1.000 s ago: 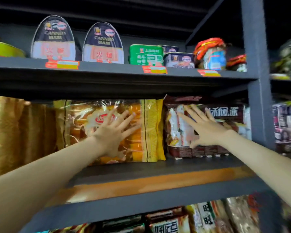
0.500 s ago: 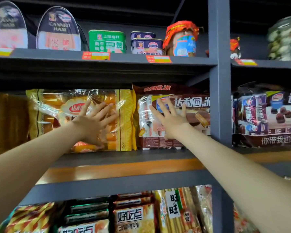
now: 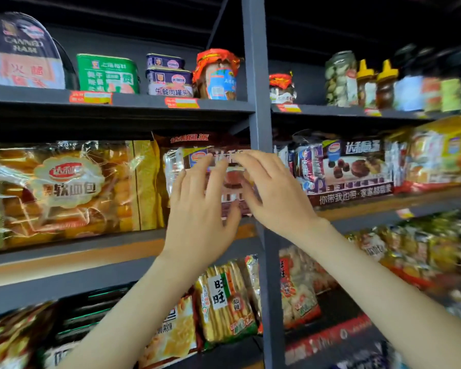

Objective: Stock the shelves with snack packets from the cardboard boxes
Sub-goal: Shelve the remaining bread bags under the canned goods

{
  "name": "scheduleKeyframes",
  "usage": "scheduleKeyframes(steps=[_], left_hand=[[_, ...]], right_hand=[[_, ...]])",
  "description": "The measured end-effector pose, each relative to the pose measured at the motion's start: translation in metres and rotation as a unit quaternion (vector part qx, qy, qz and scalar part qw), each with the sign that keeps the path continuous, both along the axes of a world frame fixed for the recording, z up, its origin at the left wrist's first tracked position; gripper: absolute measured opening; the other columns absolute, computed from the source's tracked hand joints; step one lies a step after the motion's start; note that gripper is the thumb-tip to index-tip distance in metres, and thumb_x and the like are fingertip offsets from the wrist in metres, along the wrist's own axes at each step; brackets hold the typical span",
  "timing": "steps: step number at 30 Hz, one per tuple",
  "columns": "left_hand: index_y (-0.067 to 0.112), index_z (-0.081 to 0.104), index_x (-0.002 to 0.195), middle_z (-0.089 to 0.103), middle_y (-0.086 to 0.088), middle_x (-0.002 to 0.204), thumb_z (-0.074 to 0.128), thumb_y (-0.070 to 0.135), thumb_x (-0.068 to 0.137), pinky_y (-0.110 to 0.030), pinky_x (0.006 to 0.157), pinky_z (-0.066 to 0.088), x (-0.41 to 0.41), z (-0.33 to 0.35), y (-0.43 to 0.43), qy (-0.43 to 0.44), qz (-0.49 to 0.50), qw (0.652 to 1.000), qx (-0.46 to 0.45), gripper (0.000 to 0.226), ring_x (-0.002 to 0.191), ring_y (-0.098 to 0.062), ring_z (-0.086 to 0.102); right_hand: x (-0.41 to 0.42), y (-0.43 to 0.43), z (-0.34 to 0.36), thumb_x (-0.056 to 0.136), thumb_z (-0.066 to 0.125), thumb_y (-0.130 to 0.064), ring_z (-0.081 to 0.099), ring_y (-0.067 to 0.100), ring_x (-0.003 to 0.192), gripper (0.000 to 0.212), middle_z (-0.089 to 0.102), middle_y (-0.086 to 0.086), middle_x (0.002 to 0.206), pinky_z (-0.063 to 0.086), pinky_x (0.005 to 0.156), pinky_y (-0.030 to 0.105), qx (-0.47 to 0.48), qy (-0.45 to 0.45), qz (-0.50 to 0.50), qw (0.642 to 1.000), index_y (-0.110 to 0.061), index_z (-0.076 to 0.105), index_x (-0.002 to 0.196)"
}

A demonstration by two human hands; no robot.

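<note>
Near edge, middle shelf: a bare strip of board [image 3: 64, 251] ran in front of the bread bag [image 3: 64, 187], open to a hand.
Left bay: the bread bag and the brown pie packet [image 3: 177, 162] stood touching, filling the width up to the post [image 3: 254, 75].
Headroom: only a slim dark gap lay between their tops and the top shelf [image 3: 144, 101].
Post: it split the bays; the right hand [image 3: 274, 198] crossed in front of it, the left hand [image 3: 200, 214] just left of it.
Right bay: a purple pie packet [image 3: 351, 169] stood close to the front edge.
Top shelf, right: a gap stood between the small red-topped jar [image 3: 281, 87] and the pickle jar [image 3: 339, 78].
</note>
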State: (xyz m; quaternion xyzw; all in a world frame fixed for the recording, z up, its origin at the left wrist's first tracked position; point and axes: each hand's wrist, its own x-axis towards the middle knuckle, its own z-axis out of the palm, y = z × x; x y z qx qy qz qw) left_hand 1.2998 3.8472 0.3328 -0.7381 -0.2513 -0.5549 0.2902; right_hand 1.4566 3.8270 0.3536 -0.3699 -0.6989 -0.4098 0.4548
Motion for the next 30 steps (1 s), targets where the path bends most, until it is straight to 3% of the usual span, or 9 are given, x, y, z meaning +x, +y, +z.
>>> scheduleKeyframes(steps=[4, 9, 12, 14, 16, 19, 22, 25, 30], left_hand=[[0.006, 0.051, 0.130, 0.049, -0.019, 0.135, 0.054, 0.026, 0.086, -0.046, 0.095, 0.043, 0.049, 0.000, -0.011, 0.044, -0.019, 0.999, 0.014, 0.048, 0.117, -0.036, 0.051], [0.002, 0.061, 0.113, 0.058, -0.021, 0.121, 0.070, -0.004, 0.074, -0.045, 0.078, 0.052, 0.120, 0.010, -0.001, 0.124, -0.042, 0.989, 0.069, 0.041, 0.100, -0.038, 0.060], [0.000, 0.063, 0.105, 0.061, -0.020, 0.110, 0.075, -0.009, 0.065, -0.045, 0.069, 0.056, 0.165, 0.022, 0.018, 0.170, -0.005, 0.984, 0.047, 0.042, 0.092, -0.039, 0.062], [0.003, 0.059, 0.112, 0.058, -0.016, 0.113, 0.071, -0.006, 0.071, -0.044, 0.073, 0.054, 0.194, 0.033, 0.029, 0.188, 0.046, 0.981, 0.002, 0.044, 0.095, -0.036, 0.059], [0.012, 0.045, 0.134, 0.043, -0.011, 0.136, 0.059, 0.006, 0.087, -0.041, 0.092, 0.043, 0.218, 0.042, 0.047, 0.191, 0.130, 0.972, -0.045, 0.049, 0.120, -0.031, 0.047], [0.021, 0.016, 0.150, 0.010, -0.011, 0.157, 0.055, 0.016, 0.093, -0.047, 0.113, 0.022, 0.239, 0.052, 0.077, 0.205, 0.303, 0.921, -0.135, 0.069, 0.144, -0.027, 0.017], [0.024, -0.016, 0.151, -0.018, -0.010, 0.159, 0.055, 0.020, 0.093, -0.059, 0.115, 0.008, 0.242, 0.052, 0.105, 0.213, 0.412, 0.863, -0.201, 0.092, 0.148, -0.028, -0.009], [0.024, -0.036, 0.142, -0.030, -0.009, 0.155, 0.058, 0.030, 0.093, -0.064, 0.114, 0.004, 0.234, 0.049, 0.125, 0.220, 0.473, 0.828, -0.207, 0.106, 0.146, -0.028, -0.019], [0.019, -0.042, 0.135, -0.041, -0.014, 0.145, 0.062, 0.069, 0.075, -0.056, 0.114, -0.006, 0.229, 0.044, 0.147, 0.247, 0.507, 0.809, -0.165, 0.130, 0.145, -0.032, -0.018]], right_hand=[[0.062, -0.017, -0.005, 0.090, 0.057, -0.005, 0.043, 0.022, 0.122, 0.044, 0.053, 0.009, 0.131, 0.038, 0.102, 0.033, -0.036, 0.028, -0.033, 0.998, -0.007, 0.050, 0.134], [0.157, -0.025, -0.012, 0.095, 0.054, -0.011, 0.031, 0.011, 0.130, 0.049, 0.043, 0.000, 0.141, 0.033, 0.103, 0.029, -0.131, 0.082, -0.093, 0.984, -0.017, 0.041, 0.142], [0.220, -0.018, -0.013, 0.097, 0.052, -0.018, 0.027, 0.011, 0.136, 0.054, 0.035, -0.006, 0.147, 0.035, 0.104, 0.034, -0.171, 0.105, -0.116, 0.973, -0.025, 0.032, 0.146], [0.261, -0.008, -0.008, 0.096, 0.054, -0.020, 0.025, 0.012, 0.138, 0.058, 0.032, -0.007, 0.150, 0.030, 0.109, 0.035, -0.186, 0.105, -0.118, 0.970, -0.029, 0.028, 0.148], [0.296, 0.006, -0.002, 0.095, 0.056, -0.023, 0.018, 0.015, 0.142, 0.065, 0.023, -0.005, 0.155, 0.020, 0.114, 0.034, -0.212, 0.089, -0.125, 0.965, -0.032, 0.021, 0.150], [0.332, 0.034, 0.010, 0.094, 0.057, -0.036, 0.000, 0.017, 0.146, 0.080, 0.001, -0.005, 0.161, 0.012, 0.118, 0.045, -0.259, -0.008, -0.174, 0.950, -0.043, 0.000, 0.149], [0.336, 0.066, 0.026, 0.090, 0.058, -0.048, -0.021, 0.012, 0.144, 0.090, -0.021, -0.011, 0.157, -0.003, 0.118, 0.051, -0.260, -0.118, -0.188, 0.940, -0.049, -0.015, 0.142], [0.313, 0.101, 0.038, 0.080, 0.059, -0.065, -0.037, 0.014, 0.136, 0.104, -0.035, -0.011, 0.148, -0.022, 0.110, 0.051, -0.216, -0.215, -0.174, 0.936, -0.046, -0.020, 0.145], [0.312, 0.144, 0.040, 0.067, 0.061, -0.077, -0.048, 0.020, 0.129, 0.124, -0.049, -0.009, 0.142, -0.023, 0.107, 0.061, -0.187, -0.266, -0.214, 0.921, -0.041, -0.031, 0.142]])
